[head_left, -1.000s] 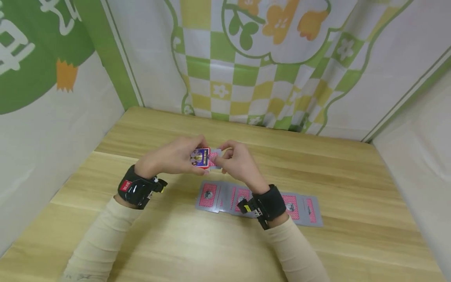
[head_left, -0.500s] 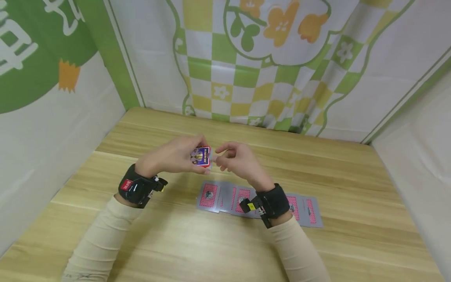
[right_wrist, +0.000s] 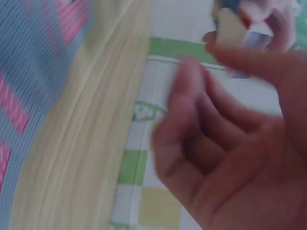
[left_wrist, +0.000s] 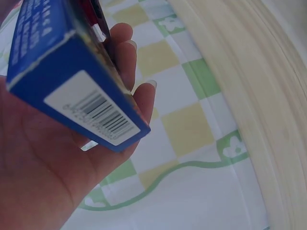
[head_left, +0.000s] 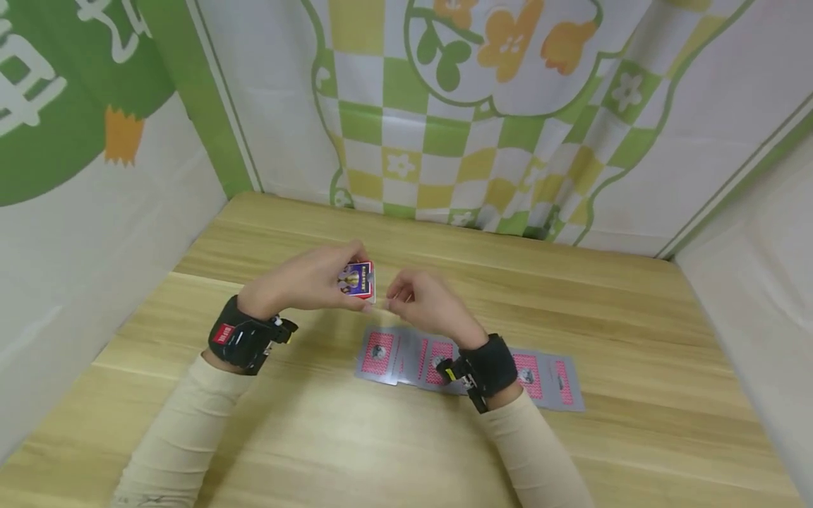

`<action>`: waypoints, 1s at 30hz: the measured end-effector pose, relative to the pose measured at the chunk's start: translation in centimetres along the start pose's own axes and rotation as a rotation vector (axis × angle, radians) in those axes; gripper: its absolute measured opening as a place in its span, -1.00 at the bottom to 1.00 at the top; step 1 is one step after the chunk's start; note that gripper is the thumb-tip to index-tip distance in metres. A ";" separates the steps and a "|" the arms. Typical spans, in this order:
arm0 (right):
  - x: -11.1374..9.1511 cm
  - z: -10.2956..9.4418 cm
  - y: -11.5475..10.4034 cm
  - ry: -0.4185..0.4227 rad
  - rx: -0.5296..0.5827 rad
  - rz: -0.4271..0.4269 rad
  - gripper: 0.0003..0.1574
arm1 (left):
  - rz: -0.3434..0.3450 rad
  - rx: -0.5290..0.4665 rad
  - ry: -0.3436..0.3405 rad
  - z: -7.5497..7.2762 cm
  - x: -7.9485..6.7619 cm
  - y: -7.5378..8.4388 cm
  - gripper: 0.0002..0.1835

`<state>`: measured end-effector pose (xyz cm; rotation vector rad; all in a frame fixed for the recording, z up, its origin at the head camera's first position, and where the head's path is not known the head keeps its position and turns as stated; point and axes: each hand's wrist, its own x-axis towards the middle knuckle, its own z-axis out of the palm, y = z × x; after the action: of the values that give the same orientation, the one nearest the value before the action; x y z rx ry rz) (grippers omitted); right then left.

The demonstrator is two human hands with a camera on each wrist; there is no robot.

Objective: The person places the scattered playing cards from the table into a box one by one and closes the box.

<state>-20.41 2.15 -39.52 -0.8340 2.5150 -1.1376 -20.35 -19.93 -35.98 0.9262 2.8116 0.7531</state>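
Note:
My left hand (head_left: 308,280) grips a small playing-card box (head_left: 356,278) above the table, thumb and fingers on opposite edges. Its front is purple and gold with a red border. In the left wrist view, the blue end of the card box (left_wrist: 93,108) carries a white barcode label. Just right of the box's open end is my right hand (head_left: 435,303), its fingers loosely bent. From the right wrist view, no object shows between the thumb and fingers of this hand (right_wrist: 230,139), which is blurred. A pale flap of the box (right_wrist: 229,31) stands out beyond the thumb.
A row of overlapping playing cards (head_left: 377,353), red-patterned backs up with grey borders, lies on the wooden table (head_left: 305,437) below my hands. My right wrist covers part of it. A checkered curtain (head_left: 438,134) hangs at the back, with white cloth walls at both sides.
A second ago my right fingers were on cards sticking out of the box; those cards are now inside it. The right hand has drawn slightly away, and the left has shifted a little left.

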 end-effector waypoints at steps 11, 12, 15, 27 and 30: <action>0.1 2.7 0.5 -0.265 -0.445 0.060 -0.30 | 0.013 0.026 0.001 0.1 0.0 -0.1 -0.22; 0.1 2.8 0.5 -0.262 -0.462 0.061 -0.28 | 0.014 0.028 0.001 0.1 0.1 -0.2 -0.21; 0.1 3.1 0.8 -0.255 -0.492 0.062 -0.23 | 0.014 0.033 -0.001 0.2 0.1 -0.3 -0.23; 0.0 2.7 0.9 -0.224 -0.547 0.081 -0.18 | 0.013 0.030 -0.013 0.4 0.8 0.0 -0.26; 0.0 2.5 0.9 -0.221 -0.520 0.070 -0.33 | -0.003 0.034 -0.021 0.4 0.7 0.1 -0.25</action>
<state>-19.68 1.16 -41.85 -0.9189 2.6498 -0.3377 -20.78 -19.30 -36.21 0.9296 2.8150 0.6934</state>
